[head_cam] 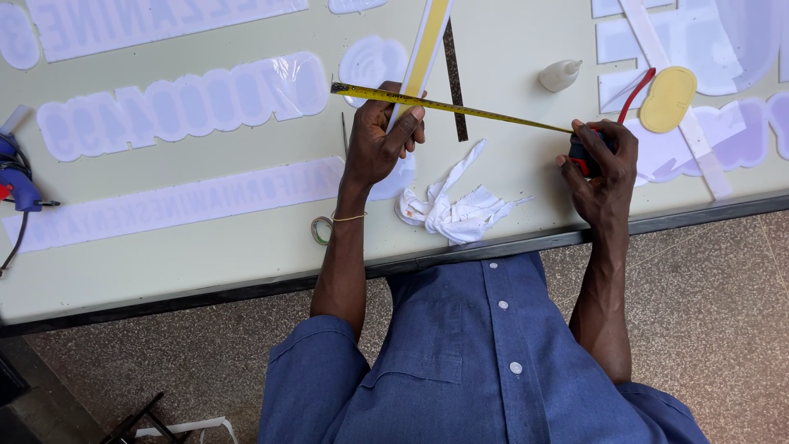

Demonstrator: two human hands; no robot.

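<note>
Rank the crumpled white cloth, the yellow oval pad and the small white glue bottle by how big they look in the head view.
1. Crumpled white cloth, clearly largest.
2. Yellow oval pad.
3. Small white glue bottle, smallest.
All lie on the same table, so nearness hardly skews the order.

My left hand (380, 136) and right hand (604, 168) span a tape measure (460, 108) over the table (246, 247). Crumpled rag (452, 210) lies between them, near the edge; glue bottle (560, 75) behind the tape.
</note>
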